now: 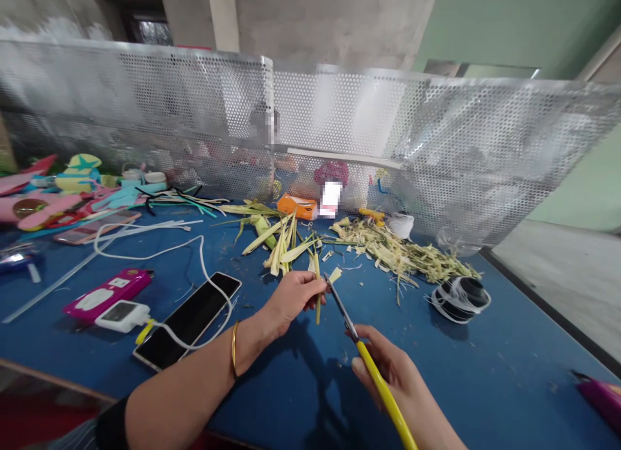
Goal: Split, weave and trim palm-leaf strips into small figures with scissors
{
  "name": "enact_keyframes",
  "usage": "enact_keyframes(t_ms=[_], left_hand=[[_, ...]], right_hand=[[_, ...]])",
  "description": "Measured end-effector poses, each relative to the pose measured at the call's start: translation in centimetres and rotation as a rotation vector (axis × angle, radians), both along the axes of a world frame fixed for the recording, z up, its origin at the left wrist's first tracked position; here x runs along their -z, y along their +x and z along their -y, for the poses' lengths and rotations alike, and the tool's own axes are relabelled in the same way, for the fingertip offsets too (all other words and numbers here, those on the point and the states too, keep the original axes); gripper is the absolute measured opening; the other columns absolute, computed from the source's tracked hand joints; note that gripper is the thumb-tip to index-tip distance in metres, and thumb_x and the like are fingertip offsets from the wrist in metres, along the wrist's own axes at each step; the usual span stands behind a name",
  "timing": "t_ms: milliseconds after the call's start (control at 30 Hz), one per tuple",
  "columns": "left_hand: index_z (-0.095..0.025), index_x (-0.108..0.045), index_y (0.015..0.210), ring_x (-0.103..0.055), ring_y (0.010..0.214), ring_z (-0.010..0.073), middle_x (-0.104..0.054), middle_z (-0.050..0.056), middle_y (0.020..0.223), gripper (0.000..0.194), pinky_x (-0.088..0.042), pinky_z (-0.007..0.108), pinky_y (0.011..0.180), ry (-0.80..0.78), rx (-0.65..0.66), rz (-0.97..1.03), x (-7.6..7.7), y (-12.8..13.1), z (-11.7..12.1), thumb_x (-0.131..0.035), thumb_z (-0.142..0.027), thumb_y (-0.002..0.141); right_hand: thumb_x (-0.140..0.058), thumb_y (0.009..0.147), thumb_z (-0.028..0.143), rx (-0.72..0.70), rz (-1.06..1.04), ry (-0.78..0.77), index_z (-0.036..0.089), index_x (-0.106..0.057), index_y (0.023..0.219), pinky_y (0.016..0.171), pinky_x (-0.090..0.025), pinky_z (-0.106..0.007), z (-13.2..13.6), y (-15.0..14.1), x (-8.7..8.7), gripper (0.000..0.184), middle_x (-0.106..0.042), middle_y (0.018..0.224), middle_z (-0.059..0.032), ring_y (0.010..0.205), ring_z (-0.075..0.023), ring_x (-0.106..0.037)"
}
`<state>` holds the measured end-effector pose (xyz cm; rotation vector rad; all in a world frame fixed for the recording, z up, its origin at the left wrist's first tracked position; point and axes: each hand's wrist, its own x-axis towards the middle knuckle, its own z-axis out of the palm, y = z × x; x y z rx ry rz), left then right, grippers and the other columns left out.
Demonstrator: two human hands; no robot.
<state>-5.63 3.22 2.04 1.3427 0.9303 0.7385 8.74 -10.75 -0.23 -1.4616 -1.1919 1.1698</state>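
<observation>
My left hand (295, 293) is closed in a pinch on a thin pale-green plant stem (317, 314), which stands nearly upright with its lower end below my fingers. A small pale leaf piece (334, 275) shows just right of my fingertips. My right hand (388, 366) is wrapped round yellow-handled scissors (376, 379), seen edge-on. Their metal tip reaches my left fingertips beside the stem; whether the blades touch it I cannot tell. Behind my left hand lie long pale-green leaves (279, 243).
Trimmed plant scraps (402, 249) spread at the back right, beside a black-and-white spool (460, 299). A phone (194, 317), a white cable (202, 243) and a magenta case (109, 295) lie left. An orange packet (297, 206) rests near the perforated metal screen (339, 114).
</observation>
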Motion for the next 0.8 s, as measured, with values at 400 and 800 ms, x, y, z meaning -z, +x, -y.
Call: enact_keyframes(t_ms=[400, 800], left_hand=[[-0.015, -0.064, 0.065, -0.045, 0.050, 0.0092, -0.059, -0.001, 0.055, 0.023, -0.032, 0.022, 0.050, 0.020, 0.000, 0.007, 0.2, 0.1, 0.2, -0.058, -0.036, 0.069], [-0.015, -0.064, 0.063, -0.044, 0.049, 0.0093, -0.059, 0.000, 0.055, 0.021, -0.032, 0.022, 0.050, 0.005, -0.019, 0.004, 0.3, 0.2, 0.3, -0.059, -0.035, 0.068]], right_hand=[[-0.068, 0.073, 0.061, -0.012, -0.055, -0.038, 0.019, -0.059, 0.104, 0.042, -0.015, -0.021, -0.4, 0.1, 1.4, 0.053, -0.033, 0.058, 0.0087, 0.045, -0.0059, -0.021], [-0.070, 0.069, 0.061, 0.166, -0.032, 0.081, 0.017, -0.065, 0.094, 0.047, -0.024, -0.021, -0.7, -0.8, 2.9, 0.051, -0.039, 0.060, 0.0053, 0.053, -0.0084, -0.030]])
